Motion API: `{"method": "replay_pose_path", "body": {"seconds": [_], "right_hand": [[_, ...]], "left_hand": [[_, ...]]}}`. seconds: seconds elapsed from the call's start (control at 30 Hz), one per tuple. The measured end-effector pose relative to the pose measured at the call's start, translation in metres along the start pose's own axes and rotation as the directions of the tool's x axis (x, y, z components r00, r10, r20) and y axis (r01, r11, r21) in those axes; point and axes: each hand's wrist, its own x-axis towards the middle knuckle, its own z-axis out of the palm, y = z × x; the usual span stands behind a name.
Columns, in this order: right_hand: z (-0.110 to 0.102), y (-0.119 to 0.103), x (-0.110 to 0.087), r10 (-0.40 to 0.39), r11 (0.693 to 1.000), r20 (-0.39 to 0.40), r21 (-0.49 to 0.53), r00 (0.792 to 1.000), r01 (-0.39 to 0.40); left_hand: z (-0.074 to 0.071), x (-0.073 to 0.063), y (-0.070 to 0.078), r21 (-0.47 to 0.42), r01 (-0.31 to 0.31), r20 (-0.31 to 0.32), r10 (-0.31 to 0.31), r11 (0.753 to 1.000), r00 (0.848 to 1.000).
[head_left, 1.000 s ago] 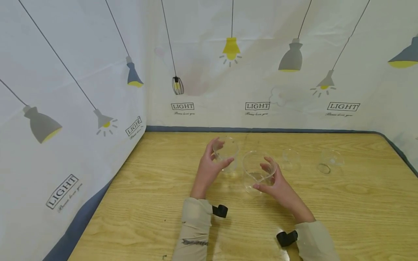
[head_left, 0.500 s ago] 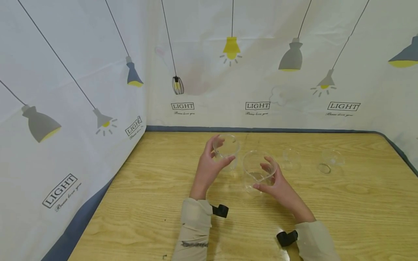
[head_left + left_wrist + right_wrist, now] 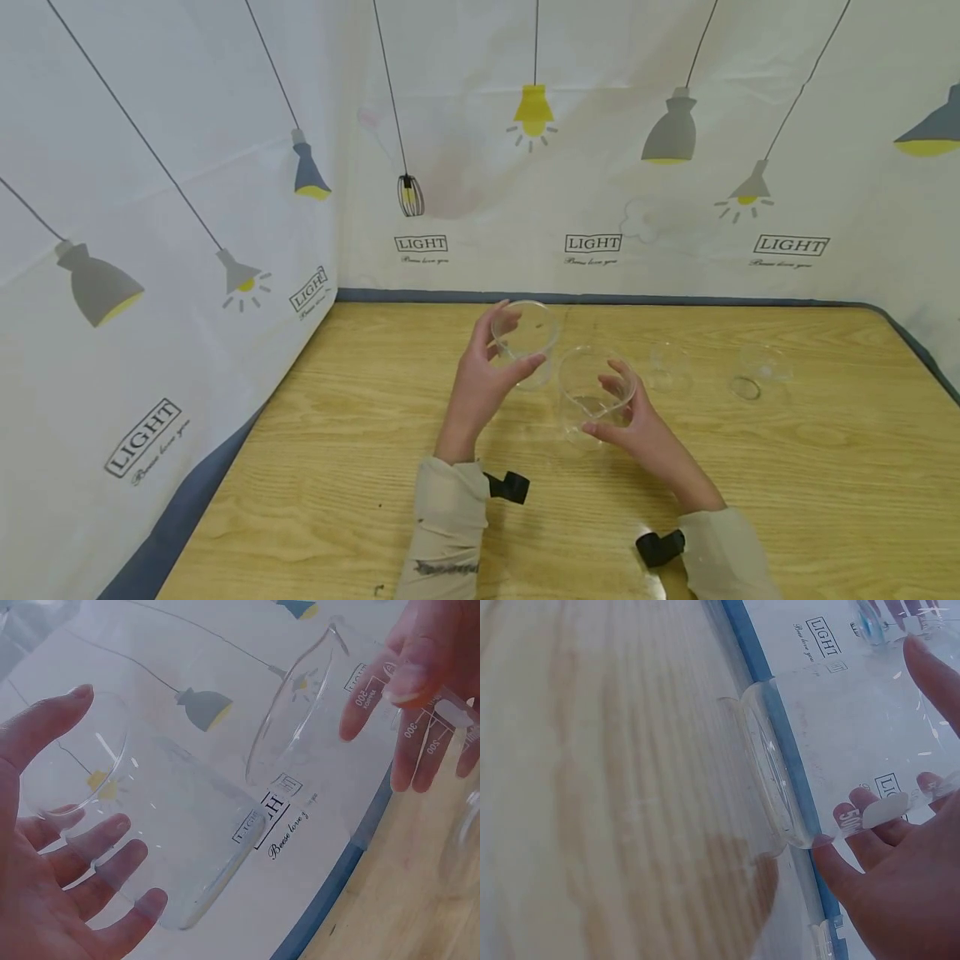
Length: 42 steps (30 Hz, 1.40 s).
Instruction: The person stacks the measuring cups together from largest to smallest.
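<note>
My left hand [image 3: 482, 379] grips a clear glass beaker [image 3: 180, 817], thumb on one side and fingers spread round the other. In the head view that beaker leans slightly. To its right and nearer me, my right hand [image 3: 633, 425] holds a second clear beaker [image 3: 592, 392], its pouring lip facing me. White printing, including 500, 300 and 200, shows on this second beaker in the left wrist view. The right fingers [image 3: 870, 832] show through its glass in the right wrist view. I cannot tell whether its base touches the table.
On the wooden table [image 3: 337, 500] to the right stands a small clear glass vessel [image 3: 667, 367], faint against the wood. Farther right is another clear glass piece [image 3: 763, 363] with a round rim or base. A lamp-printed white sheet [image 3: 487, 167] hangs along the back and sides.
My left hand has raised its beaker a little, moving it slightly away and to the right. The right hand and its beaker have stayed almost still.
</note>
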Motion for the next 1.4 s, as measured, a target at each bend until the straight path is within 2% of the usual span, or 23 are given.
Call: {"method": "replay_pose_path", "body": {"seconds": [0.1, 0.27, 0.6, 0.93, 1.17, 1.4], "right_hand": [[0.000, -0.001, -0.001, 0.006, 1.000, 0.000, -0.002, 1.000, -0.006], [0.000, -0.001, -0.001, 0.017, 1.000, 0.006, -0.006, 1.000, -0.017], [-0.001, -0.001, -0.002, 0.008, 1.000, 0.005, 0.005, 1.000, -0.009], [0.001, -0.001, 0.000, 0.007, 1.000, -0.002, -0.015, 1.000, -0.007], [0.004, -0.001, 0.001, 0.023, 0.999, -0.016, -0.026, 1.000, -0.023], [0.005, -0.002, 0.002, 0.023, 0.999, -0.037, -0.041, 0.999, -0.025]], "left_hand": [[0.004, 0.001, -0.002, 0.006, -0.019, -0.021, 0.019, 1.000, 1.000], [0.009, 0.000, 0.002, 0.019, -0.032, -0.047, 0.033, 0.999, 0.998], [0.011, -0.003, 0.011, 0.068, -0.035, -0.016, 0.036, 0.997, 0.999], [0.014, -0.004, 0.017, 0.031, 0.013, -0.044, -0.012, 0.999, 0.999], [0.017, -0.005, 0.022, -0.024, 0.020, -0.046, -0.021, 1.000, 0.999], [0.020, -0.010, 0.044, -0.063, 0.029, -0.032, -0.031, 0.998, 0.999]]}}
